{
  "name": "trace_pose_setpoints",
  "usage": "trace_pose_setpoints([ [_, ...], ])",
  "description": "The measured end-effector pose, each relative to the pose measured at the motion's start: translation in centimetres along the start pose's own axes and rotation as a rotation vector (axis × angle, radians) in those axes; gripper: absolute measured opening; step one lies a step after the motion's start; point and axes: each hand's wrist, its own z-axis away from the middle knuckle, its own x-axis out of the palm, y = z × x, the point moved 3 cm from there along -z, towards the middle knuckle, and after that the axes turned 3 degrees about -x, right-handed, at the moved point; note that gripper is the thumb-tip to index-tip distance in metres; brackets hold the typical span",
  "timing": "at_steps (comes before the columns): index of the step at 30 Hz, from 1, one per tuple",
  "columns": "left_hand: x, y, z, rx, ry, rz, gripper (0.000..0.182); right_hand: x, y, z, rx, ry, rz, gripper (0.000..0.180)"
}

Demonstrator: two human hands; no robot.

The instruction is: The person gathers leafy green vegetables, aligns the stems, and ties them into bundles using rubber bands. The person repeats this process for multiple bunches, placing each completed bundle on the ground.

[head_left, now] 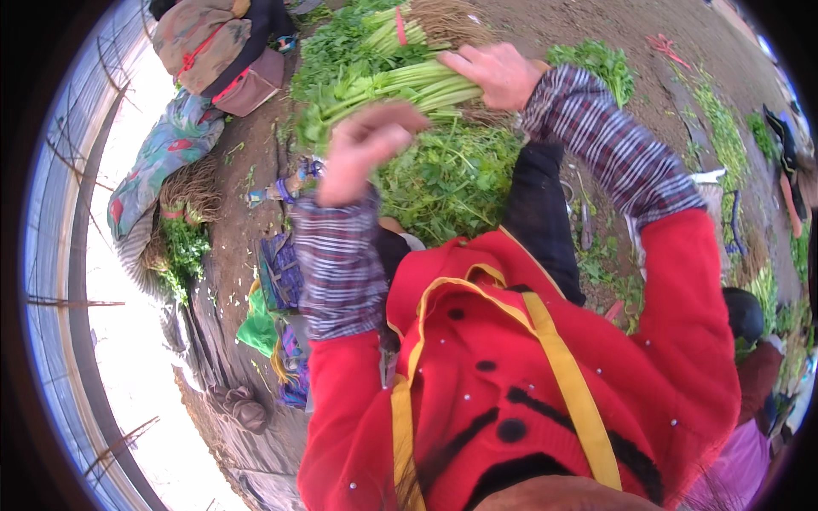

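A loose bunch of celery (415,86) lies across a green pile, its leafy ends to the left. My right hand (501,76) grips the pale stalks near their lower end. Blurred by motion, my left hand (367,147) hovers just below the stalks, thumb apart from the fingers and nothing visible in it. Behind the bunch lies another celery bundle with a red tie (401,27) and brown roots (450,22). Loose celery leaves (454,182) are heaped between my legs.
Another person in a camouflage-patterned hat (198,45) is at the upper left. Near them lies a rooted, tied celery bundle (182,236). Red ties (668,50) and more greens (594,67) lie on the soil at right. A green bag (259,322) sits left of my arm.
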Motion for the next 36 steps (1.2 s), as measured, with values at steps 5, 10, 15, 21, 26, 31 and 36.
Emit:
trace_pose_setpoints([
  [5, -2.9, 3.6, -5.5, 0.118, 0.098, -0.707, 0.103, -4.9, -0.4, -2.5, -0.402, -0.106, 0.103, 0.047],
  [10, 3.3, -1.5, -8.2, -0.324, -0.558, 0.254, 0.078, -5.7, -2.4, -3.1, -0.516, -0.055, 0.078, 0.042],
  [15, 6.4, -6.4, -4.9, -0.231, -0.329, 0.609, 0.035, -8.4, 0.9, -3.6, -0.307, -0.161, 0.101, 0.050],
  [21, 4.8, -10.0, -3.5, -0.167, -0.103, 0.702, 0.029, -8.2, -0.1, -3.7, -0.128, 0.261, 0.256, 0.047],
  [26, 4.5, -10.1, -2.0, -0.153, -0.013, 0.760, 0.031, 0.6, -1.5, -2.1, 0.456, 0.348, -0.450, 0.059],
  [31, 3.4, -9.5, -1.0, -0.153, 0.134, 0.662, 0.032, 2.9, -2.4, -0.1, 1.098, 0.380, -1.453, 0.096],
  [36, 3.8, -8.9, -1.3, -0.124, 0.068, 0.640, 0.031, 3.3, -4.5, -1.4, 0.964, 0.297, -1.607, 0.052],
])
